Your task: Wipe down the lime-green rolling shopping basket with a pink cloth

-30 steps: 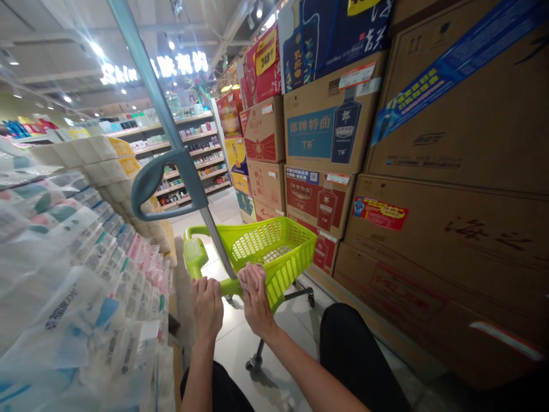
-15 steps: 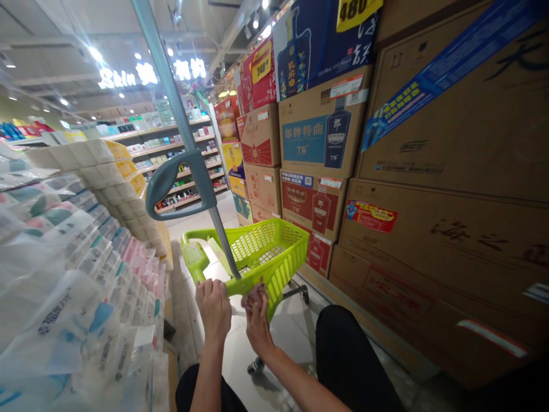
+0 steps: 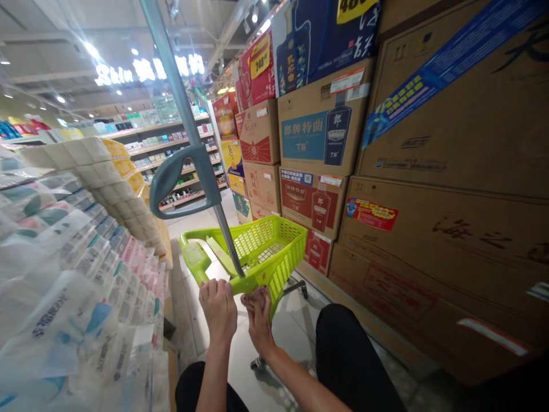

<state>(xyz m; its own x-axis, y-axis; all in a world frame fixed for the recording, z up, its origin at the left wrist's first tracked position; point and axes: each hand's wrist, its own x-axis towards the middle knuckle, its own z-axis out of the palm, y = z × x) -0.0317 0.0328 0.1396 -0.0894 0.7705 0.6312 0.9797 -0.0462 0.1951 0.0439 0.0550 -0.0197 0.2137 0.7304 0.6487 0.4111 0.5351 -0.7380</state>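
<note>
A lime-green shopping cart basket with perforated walls stands in front of me on a wheeled frame. My left hand is closed over its near rim, left of the grey pole. In my right hand is a bunched pinkish-brown cloth, pressed against the outside of the near rim, right of the pole. A small brownish mark shows on the green plastic just above the cloth. Higher up the pole sits a grey loop handle, which neither hand touches.
Stacked cartons form a wall along the right. Plastic-wrapped tissue packs are piled close on the left. Shelves of small goods stand behind. My bent knee is right of the cart, near a caster.
The pole and loop handle have shifted slightly to the right, and the basket slightly left. My left hand has moved a little right with the rim. The cloth stays against the rim.
</note>
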